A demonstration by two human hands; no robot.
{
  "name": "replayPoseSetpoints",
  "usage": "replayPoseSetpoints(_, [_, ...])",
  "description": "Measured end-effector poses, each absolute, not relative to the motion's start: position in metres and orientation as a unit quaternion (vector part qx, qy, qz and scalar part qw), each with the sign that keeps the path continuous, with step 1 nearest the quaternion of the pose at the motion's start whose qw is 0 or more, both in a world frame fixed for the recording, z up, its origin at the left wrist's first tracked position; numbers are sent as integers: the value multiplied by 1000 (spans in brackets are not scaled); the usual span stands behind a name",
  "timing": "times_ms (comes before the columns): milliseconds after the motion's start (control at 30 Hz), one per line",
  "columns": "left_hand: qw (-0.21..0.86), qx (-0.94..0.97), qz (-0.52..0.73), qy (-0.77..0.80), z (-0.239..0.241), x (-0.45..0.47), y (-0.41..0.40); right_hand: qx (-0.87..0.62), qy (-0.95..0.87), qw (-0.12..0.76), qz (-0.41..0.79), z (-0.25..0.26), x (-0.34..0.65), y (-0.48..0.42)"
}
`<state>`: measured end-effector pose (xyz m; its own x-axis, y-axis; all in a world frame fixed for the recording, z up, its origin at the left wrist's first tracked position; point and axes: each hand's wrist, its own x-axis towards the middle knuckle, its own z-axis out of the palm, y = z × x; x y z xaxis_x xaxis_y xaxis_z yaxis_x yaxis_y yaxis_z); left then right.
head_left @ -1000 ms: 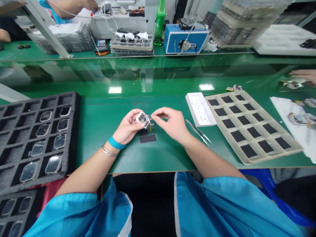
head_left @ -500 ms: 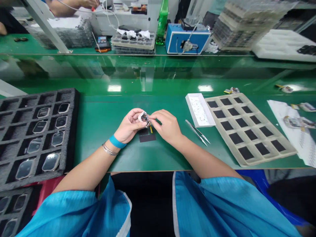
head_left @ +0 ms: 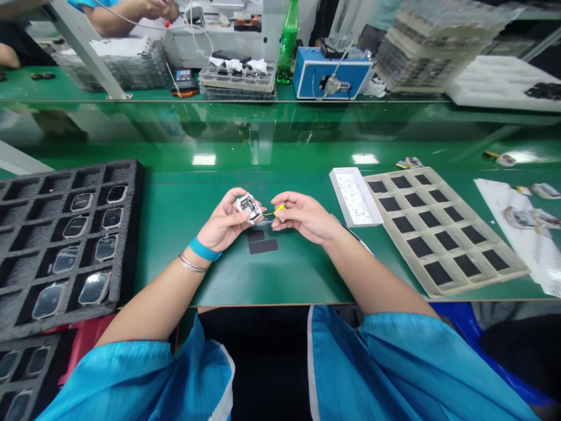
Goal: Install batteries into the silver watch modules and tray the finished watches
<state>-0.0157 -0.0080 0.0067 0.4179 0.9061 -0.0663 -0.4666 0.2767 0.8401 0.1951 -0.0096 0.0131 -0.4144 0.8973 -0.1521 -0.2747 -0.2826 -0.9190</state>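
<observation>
My left hand (head_left: pixel 223 222) is closed around an opened smartwatch case (head_left: pixel 249 208) with its circuit board facing up. A thin yellow lead runs from the case to a small yellow-ended part (head_left: pixel 280 211), pinched between the thumb and fingers of my right hand (head_left: pixel 302 216). What else of that part lies behind my fingers is hidden. On the bench below the hands lie two dark rectangular pieces (head_left: pixel 263 246). A pair of tweezers (head_left: pixel 357 237) is partly covered by my right forearm.
At left stands a dark foam tray (head_left: pixel 131 234) holding several watches. To the right are a white box (head_left: pixel 372 217) of tiny pieces, a beige compartment tray (head_left: pixel 432 286) and papers (head_left: pixel 495 202) with watch parts. A raised shelf behind carries a blue case (head_left: pixel 304 64) and a green bottle (head_left: pixel 287 49).
My right hand has moved slightly right, drawing the yellow-ended part away from the case on its lead. My left hand has tilted the case so its inside shows more.
</observation>
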Motion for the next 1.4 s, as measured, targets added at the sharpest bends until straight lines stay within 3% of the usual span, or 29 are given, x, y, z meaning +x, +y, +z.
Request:
replayPoseSetpoints(233, [779, 393, 386, 299, 0, -13, -9, -356, -554, 489, 572, 18, 194, -15])
replayPoseSetpoints(600, [832, 336, 323, 302, 5, -6, -14, -399, -710, 492, 309, 8, 181, -21])
replayPoseSetpoints(1000, [766, 342, 380, 389, 7, 8, -18, -416, -751, 474, 194, 0, 172, -22])
replayPoseSetpoints(1400, [747, 342, 370, 433, 6, 7, -15, -424, -774, 426, 199, -1, 168, -16])
